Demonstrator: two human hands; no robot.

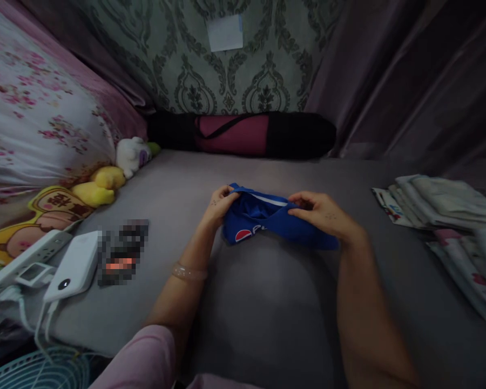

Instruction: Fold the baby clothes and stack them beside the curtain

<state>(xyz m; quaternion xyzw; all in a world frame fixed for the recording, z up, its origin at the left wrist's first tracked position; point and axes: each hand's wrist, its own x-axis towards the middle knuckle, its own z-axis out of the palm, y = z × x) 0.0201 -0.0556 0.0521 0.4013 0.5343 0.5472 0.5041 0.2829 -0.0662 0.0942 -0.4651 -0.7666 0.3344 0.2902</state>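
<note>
A blue cloth bag [311, 232] with a red, white and blue round logo and partly hidden white letters is held low over the grey bed sheet. My left hand [220, 204] pinches the left end of its rim. On the right side of the opening, my right hand [319, 213] grips the edge between thumb and fingers. The mouth gapes between both hands, showing folds of blue lining and a white strip along the far rim. The bag's underside is hidden.
To the left lie a white power bank [75, 265], a power strip [28, 259], a pixelated dark object [123, 251] and plush toys [97, 186]. Folded cloths [437, 200] are stacked at right. A black and maroon long bag [243, 134] lies against the wall. A blue fan [40, 370] stands lower left.
</note>
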